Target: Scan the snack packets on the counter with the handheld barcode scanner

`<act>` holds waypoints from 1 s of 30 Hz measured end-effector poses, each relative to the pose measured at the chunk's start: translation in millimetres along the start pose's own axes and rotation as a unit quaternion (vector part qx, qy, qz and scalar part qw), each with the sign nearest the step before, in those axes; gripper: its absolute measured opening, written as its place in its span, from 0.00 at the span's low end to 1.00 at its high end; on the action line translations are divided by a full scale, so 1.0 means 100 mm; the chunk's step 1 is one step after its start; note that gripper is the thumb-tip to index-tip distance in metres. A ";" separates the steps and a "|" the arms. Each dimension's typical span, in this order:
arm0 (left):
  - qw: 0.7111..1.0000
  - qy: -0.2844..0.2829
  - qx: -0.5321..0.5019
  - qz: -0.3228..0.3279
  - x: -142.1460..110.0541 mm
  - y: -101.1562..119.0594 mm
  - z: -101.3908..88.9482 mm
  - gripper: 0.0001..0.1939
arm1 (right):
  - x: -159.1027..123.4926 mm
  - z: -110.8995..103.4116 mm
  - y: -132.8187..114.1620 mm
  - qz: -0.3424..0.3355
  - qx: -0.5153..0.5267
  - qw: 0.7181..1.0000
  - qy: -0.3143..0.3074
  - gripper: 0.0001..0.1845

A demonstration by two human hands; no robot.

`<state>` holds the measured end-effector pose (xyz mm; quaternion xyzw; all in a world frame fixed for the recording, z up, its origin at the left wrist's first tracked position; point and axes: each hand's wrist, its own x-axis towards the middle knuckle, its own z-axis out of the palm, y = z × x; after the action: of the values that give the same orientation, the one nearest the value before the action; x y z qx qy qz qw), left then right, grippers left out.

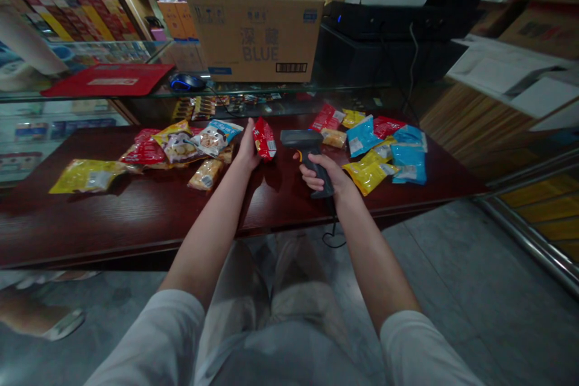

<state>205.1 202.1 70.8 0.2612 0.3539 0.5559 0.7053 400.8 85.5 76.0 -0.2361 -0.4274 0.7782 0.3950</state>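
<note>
My left hand is closed on a red snack bag, held up above the dark wooden table with its white label patch facing right. My right hand grips a black barcode scanner by its handle. The scanner's head points left toward the red bag, a short gap apart, and its cable hangs over the table's front edge. Left of my left hand lies a pile of snack bags, among them a blue and white bag and a yellow bag. Right of the scanner rests another pile with blue bags and yellow bags.
Behind the table runs a glass counter carrying a cardboard box, a computer mouse and a red mat. Black equipment stands at the back right. Another person's foot shows at lower left.
</note>
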 end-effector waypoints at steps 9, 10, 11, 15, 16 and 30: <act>0.789 0.196 0.468 0.347 -0.23 0.20 -0.12 0.23 | 0.02 -0.02 -0.02 -0.015 0.004 1.000 0.025 0.15; 0.760 0.200 0.503 0.360 -0.29 0.19 -0.09 0.25 | 0.01 -0.02 -0.02 -0.014 0.003 0.999 0.030 0.15; 0.736 0.193 0.531 0.373 -0.35 0.17 -0.06 0.26 | 0.01 -0.01 -0.02 -0.013 0.004 0.999 0.032 0.14; 0.701 0.067 0.589 0.397 -0.47 0.07 0.08 0.20 | 0.00 -0.02 -0.03 -0.018 0.009 0.999 0.037 0.14; 0.703 0.039 0.594 0.390 -0.48 0.04 0.09 0.18 | 0.00 -0.02 -0.03 -0.019 0.008 0.999 0.040 0.15; 0.684 -0.058 0.629 0.365 -0.43 -0.06 0.00 0.21 | -0.02 0.00 -0.05 -0.022 0.002 0.999 0.047 0.15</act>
<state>202.9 159.2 74.8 0.7839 0.4553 0.3999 0.1355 403.7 85.4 80.4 -0.2618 -0.4117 0.7586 0.4318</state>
